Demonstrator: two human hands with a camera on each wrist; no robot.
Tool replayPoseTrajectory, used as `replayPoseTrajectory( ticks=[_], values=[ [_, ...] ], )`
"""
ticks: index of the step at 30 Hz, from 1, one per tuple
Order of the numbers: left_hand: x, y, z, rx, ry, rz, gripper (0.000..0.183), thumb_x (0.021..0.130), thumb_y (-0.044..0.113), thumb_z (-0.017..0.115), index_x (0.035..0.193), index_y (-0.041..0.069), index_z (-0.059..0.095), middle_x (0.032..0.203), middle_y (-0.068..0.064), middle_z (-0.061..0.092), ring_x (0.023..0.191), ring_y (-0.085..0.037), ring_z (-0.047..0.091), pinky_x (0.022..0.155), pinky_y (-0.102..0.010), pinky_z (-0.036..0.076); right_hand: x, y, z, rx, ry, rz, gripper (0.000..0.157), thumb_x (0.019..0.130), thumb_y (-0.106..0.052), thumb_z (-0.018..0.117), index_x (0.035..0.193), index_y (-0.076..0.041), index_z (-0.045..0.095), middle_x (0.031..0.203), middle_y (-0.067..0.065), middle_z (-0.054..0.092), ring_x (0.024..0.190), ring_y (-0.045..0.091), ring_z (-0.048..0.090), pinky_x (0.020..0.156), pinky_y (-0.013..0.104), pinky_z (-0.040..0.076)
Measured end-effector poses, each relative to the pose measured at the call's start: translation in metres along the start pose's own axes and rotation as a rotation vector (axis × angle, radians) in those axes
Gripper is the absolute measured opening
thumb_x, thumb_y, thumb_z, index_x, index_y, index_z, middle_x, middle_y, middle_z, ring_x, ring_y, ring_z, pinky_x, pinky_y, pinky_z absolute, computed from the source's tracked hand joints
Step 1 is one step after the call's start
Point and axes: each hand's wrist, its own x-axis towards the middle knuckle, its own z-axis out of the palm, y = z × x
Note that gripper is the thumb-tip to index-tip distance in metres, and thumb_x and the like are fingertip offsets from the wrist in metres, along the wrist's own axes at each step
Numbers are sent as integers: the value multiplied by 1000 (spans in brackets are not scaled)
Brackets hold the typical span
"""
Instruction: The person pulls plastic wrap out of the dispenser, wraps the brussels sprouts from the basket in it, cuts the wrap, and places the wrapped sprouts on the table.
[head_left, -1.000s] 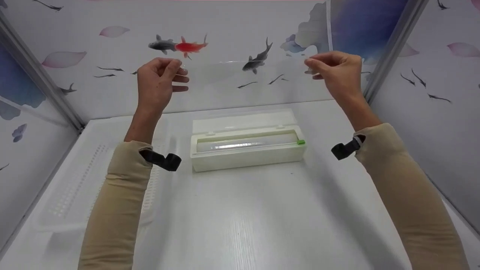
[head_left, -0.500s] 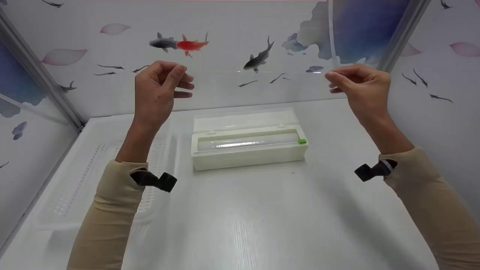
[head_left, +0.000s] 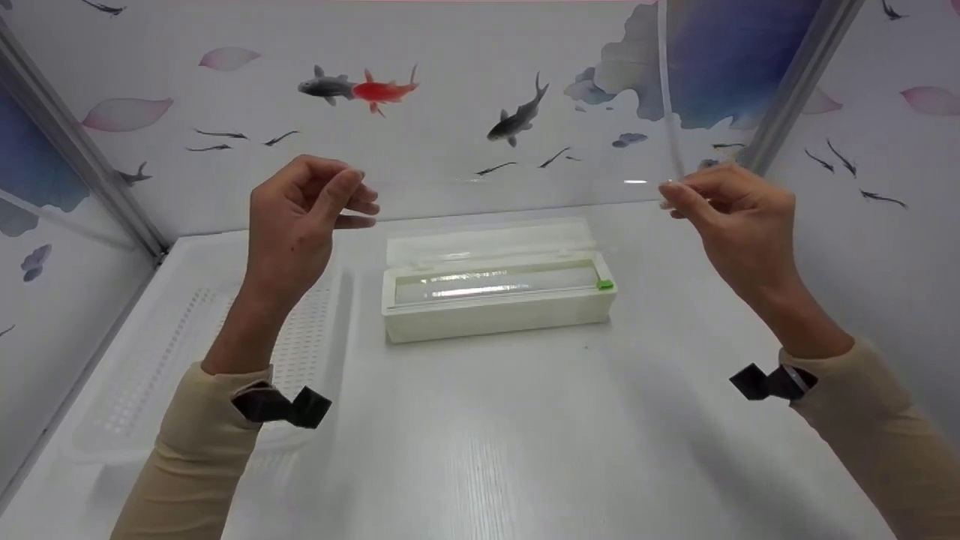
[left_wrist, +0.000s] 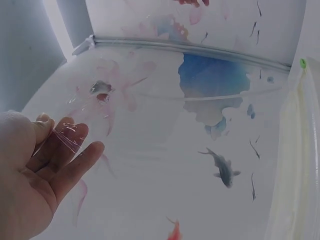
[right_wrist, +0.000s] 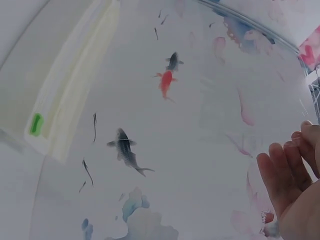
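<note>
Clear film [head_left: 635, 181] spans the gap between your two hands, up above the dispenser box [head_left: 499, 319] and, in the head view, crossing just beyond its lid [head_left: 487, 241]. Your left hand [head_left: 292, 225], up and to the left of the box, has thumb and forefinger clamped on one end of the film; in the left wrist view the film creases and glints across the fingers, the others loosely spread. Your right hand [head_left: 739, 217], up and to the right of the box, pinches the other end the same way. The film is so transparent that I can't tell how far it hangs down toward the box.

The box sits on the white table [head_left: 487, 420], its lid tipped back on the far side and a shiny roll [head_left: 480, 289] lying inside. A green slider [head_left: 604, 284] rests at the right end of its front edge. To the left of the box is a white perforated basket [head_left: 304, 322], partly hidden behind your left arm. A wall [head_left: 450, 37] printed with fish stands behind the box.
</note>
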Motion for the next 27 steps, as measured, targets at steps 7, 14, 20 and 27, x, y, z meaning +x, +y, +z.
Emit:
replayPoseTrajectory(
  ticks=[7,14,20,27],
  values=[
    [-20,5,-6,-15,-33,-4,12,99,9,62,104,-1,66,86,2,73,80,-13,74,76,-26,63,-21,-7,-6,31,-34,-56,6,87,10,70,91,12,74,85,-19,75,76,0,73,75,13,59],
    [-49,6,-11,7,-75,36,14,98,5,62,101,-9,64,84,2,73,77,-13,74,75,-27,63,-39,-11,-14,153,-113,-39,6,83,18,68,86,15,73,79,-7,77,70,6,74,68,17,60],
    [-74,8,-13,40,-128,1,8,98,1,61,99,-6,65,84,0,72,77,-13,73,75,-27,63,-54,-5,-25,189,-237,-39,8,81,20,69,85,14,73,80,-7,77,68,5,74,66,17,60],
    [-104,0,-14,5,-251,-146,6,98,2,61,100,-1,66,84,-3,71,78,-15,73,71,-31,64,-65,14,-40,106,-523,-192,28,73,21,74,85,-4,78,78,-5,77,69,0,73,64,12,58]
  ],
)
